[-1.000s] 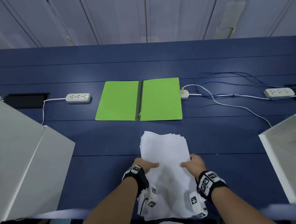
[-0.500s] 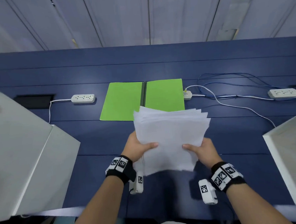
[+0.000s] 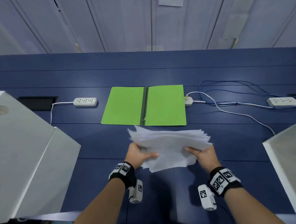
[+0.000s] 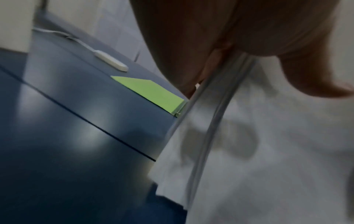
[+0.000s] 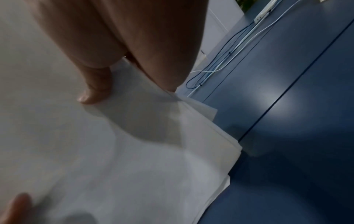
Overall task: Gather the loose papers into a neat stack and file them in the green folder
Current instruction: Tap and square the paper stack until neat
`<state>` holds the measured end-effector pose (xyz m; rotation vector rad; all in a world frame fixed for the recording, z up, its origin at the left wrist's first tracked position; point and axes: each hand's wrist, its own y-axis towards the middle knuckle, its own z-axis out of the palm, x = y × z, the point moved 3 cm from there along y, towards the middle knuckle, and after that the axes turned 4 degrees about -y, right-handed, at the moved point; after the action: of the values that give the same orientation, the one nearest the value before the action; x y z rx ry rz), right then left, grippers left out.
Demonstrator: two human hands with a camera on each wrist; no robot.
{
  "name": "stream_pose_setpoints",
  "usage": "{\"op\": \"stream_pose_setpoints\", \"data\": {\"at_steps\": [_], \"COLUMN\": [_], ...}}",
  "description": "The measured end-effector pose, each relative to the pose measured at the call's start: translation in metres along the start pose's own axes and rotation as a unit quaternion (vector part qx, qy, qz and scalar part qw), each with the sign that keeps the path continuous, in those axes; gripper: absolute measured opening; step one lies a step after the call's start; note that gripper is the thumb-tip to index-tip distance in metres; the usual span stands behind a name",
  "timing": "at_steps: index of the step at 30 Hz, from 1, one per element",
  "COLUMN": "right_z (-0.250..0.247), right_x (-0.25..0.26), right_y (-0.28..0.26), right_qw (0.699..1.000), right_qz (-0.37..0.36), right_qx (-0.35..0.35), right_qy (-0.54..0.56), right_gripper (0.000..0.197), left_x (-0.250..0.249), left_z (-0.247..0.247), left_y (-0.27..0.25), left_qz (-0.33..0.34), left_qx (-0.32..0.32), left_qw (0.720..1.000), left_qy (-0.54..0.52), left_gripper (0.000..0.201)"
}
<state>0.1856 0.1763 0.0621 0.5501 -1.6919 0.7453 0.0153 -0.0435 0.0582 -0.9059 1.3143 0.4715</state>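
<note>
My left hand [image 3: 138, 153] holds the left edge of the papers [image 3: 171, 145], with my thumb on top and my fingers tucked under where I can't see them. The papers are a messy bunch, held up off the blue table [image 3: 94, 149], and their long side runs left to right between my hands. The edges don't line up yet; the corners stick out like a fan. My right hand [image 3: 203, 154] holds the right edge the same way, thumb on top and the sheets pinched tight. The green folder [image 3: 143, 106] lies open and flat on the table, straight ahead of the papers and just past their far edge. Its middle fold points away from me, so it crosses the long side of the papers. Both hands look about the same way from the folder, so neither one is nearer. I think I need to tap the papers even, then turn them to fit one half of the folder.
</note>
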Motion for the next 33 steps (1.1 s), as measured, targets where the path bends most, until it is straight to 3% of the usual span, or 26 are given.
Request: {"op": "stream_pose_setpoints", "data": {"at_steps": [3,8,11,15,18,20,23,27,29,31,33], "right_z": [0.001,-0.004,-0.002,0.005,0.004,-0.002,-0.011,-0.003,0.002,0.002,-0.004], "right_x": [0.007,0.019,0.002,-0.006,0.008,0.022,0.05,0.073,0.069,0.058,0.052], "right_y": [-0.002,0.002,0.006,0.015,0.018,0.019,0.03,0.048,0.053,0.053,0.049], "right_qw": [1.0,0.998,1.0,0.998,0.998,0.999,0.998,0.976,0.965,0.975,0.987], "right_qz": [-0.009,-0.048,-0.011,0.038,0.01,-0.012,-0.061,-0.111,-0.099,-0.079,-0.07], "right_qx": [0.0,-0.025,0.019,0.032,0.052,0.04,0.022,0.087,0.096,0.086,0.066], "right_qy": [0.002,0.036,-0.01,-0.042,-0.045,-0.029,-0.014,-0.169,-0.222,-0.188,-0.127], "right_gripper": [0.03,0.031,0.03,0.022,0.029,0.03,0.033,0.026,0.016,0.011,0.01], "left_x": [-0.006,-0.024,-0.009,-0.002,-0.023,-0.046,-0.086,-0.123,-0.126,-0.123,-0.112], "left_z": [0.008,0.005,0.004,0.014,0.009,-0.004,-0.022,0.0,0.012,0.005,-0.024], "left_y": [-0.001,0.008,0.013,0.023,0.025,0.03,0.041,0.044,0.042,0.039,0.039], "left_qz": [0.038,0.104,0.074,0.072,0.08,0.085,0.082,0.143,0.164,0.2,0.219], "left_qx": [-0.004,-0.009,-0.006,0.005,-0.01,-0.037,-0.038,0.028,0.044,0.024,-0.047], "left_qw": [0.999,0.995,0.996,0.987,0.989,0.977,0.939,0.816,0.795,0.81,0.855], "left_qy": [0.016,-0.01,0.053,0.144,0.128,0.19,0.333,0.559,0.583,0.551,0.468], "left_gripper": [0.035,0.034,0.037,0.016,0.03,0.036,0.028,0.026,0.024,0.028,0.047]}}
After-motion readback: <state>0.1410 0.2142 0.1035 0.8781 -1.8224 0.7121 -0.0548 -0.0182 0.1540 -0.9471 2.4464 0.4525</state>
